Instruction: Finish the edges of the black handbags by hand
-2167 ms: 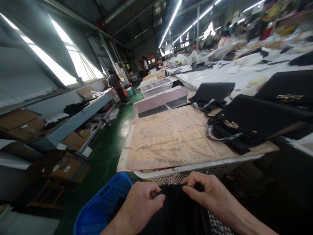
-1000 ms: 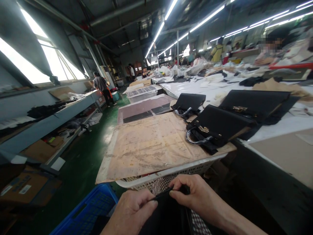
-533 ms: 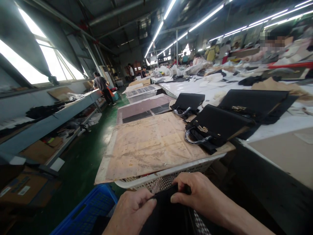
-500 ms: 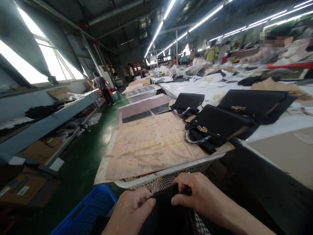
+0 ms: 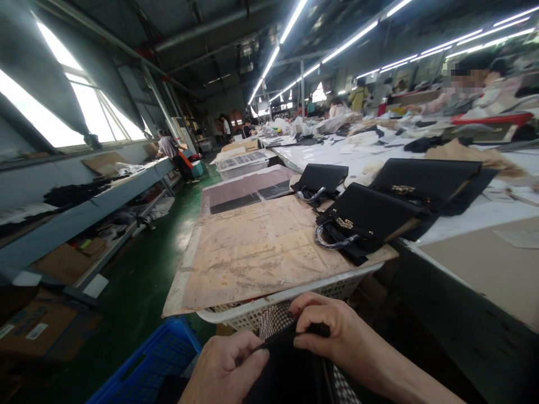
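Low in front of me, a black leather-like piece [image 5: 283, 367] is pinched along its top edge by both hands. My left hand [image 5: 229, 365] closes thumb and fingers on the edge's left part. My right hand [image 5: 324, 331] grips the same edge a little to the right, fingers curled over it and thumb on the near side. The lower part of the piece is dark and cut off by the frame. Just beyond, a black handbag [image 5: 370, 216] with gold hardware and a plastic-wrapped handle lies on a worn tan board [image 5: 248, 247].
Under the board stands a white plastic basket [image 5: 252, 317]; a blue crate [image 5: 147, 359] sits on the floor to its left. More black handbags [image 5: 425, 177] lie on the white worktable. Checked cloth [image 5: 275, 320] shows behind the held piece. Several people work farther off.
My right hand has shifted slightly left along the edge, closer to my left hand. Both hands keep hold of the black piece. The view has turned slightly.
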`<state>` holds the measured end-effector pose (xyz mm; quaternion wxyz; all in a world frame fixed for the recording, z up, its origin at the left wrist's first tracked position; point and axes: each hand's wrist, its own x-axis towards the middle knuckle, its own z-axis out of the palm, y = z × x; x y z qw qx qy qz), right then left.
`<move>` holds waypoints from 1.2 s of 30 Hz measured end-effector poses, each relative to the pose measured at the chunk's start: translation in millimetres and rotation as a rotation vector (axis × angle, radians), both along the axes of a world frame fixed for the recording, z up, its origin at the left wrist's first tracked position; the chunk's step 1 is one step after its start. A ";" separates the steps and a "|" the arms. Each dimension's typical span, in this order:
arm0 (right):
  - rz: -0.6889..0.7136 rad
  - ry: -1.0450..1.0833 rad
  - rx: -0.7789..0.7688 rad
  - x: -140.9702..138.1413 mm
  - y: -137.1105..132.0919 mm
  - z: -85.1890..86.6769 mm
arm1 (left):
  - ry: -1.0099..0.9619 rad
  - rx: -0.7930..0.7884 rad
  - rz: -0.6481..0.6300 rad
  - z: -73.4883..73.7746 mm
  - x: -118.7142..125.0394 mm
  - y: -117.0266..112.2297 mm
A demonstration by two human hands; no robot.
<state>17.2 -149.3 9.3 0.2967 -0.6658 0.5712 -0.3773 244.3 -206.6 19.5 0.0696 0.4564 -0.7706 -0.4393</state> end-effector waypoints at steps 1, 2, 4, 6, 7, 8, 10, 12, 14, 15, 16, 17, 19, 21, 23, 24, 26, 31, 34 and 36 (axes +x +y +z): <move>0.006 0.009 -0.036 -0.2 2.1 1.5 | 0.003 0.005 0.008 0.2 0.7 -0.3; 0.018 0.032 -0.069 -0.5 4.0 3.6 | 0.002 0.005 0.014 0.8 1.1 -0.7; 0.076 0.091 -0.098 -1.2 7.0 9.0 | 0.001 -0.002 0.020 2.6 1.0 -1.1; 0.150 0.126 -0.070 -1.8 7.8 14.1 | 0.010 0.000 0.030 4.7 -0.3 -0.5; 0.176 0.140 -0.048 -1.9 7.3 16.2 | 0.019 0.005 0.032 5.6 -1.1 0.0; 0.187 0.157 -0.025 -2.0 6.4 17.8 | 0.030 0.009 0.031 6.2 -2.0 0.7; 0.176 0.207 0.013 -1.9 3.6 19.8 | 0.050 0.002 0.023 6.3 -3.2 2.1; 0.164 0.263 0.042 -1.6 0.8 21.1 | 0.066 -0.015 0.010 5.1 -3.7 3.0; 0.168 0.284 0.065 -1.5 -1.3 21.8 | 0.076 -0.025 0.008 3.4 -3.5 3.2; 0.172 0.280 0.075 -1.5 -2.0 21.7 | 0.079 -0.028 0.009 2.6 -3.2 3.1; 0.173 0.268 0.084 -1.6 -2.6 21.3 | 0.081 -0.031 0.010 2.0 -3.0 2.9; 0.172 0.247 0.096 -1.7 -2.9 20.5 | 0.081 -0.033 0.011 1.5 -2.7 2.6; 0.159 0.183 0.122 -2.0 -3.5 18.1 | 0.078 -0.028 0.012 1.1 -2.4 2.0; 0.123 0.124 0.153 -1.8 -4.0 16.0 | 0.072 -0.014 0.014 1.1 -2.1 1.4; 0.052 0.117 0.196 -0.9 -4.3 15.8 | 0.067 0.001 0.014 1.1 -1.8 1.1; 0.011 0.135 0.214 -0.3 -4.3 16.6 | 0.066 0.004 0.012 0.9 -1.7 1.0; -0.038 0.193 0.224 1.0 -4.3 19.1 | 0.065 0.005 0.008 0.4 -1.4 1.0; 0.035 0.218 0.180 1.7 -5.4 18.9 | 0.066 0.004 -0.003 -1.0 -0.7 1.2; 0.049 0.109 0.194 0.8 -7.0 11.5 | 0.070 0.002 -0.005 -1.3 -0.4 1.3; 0.057 0.013 0.206 0.1 -7.7 6.5 | 0.067 -0.007 -0.012 -1.6 -0.2 1.6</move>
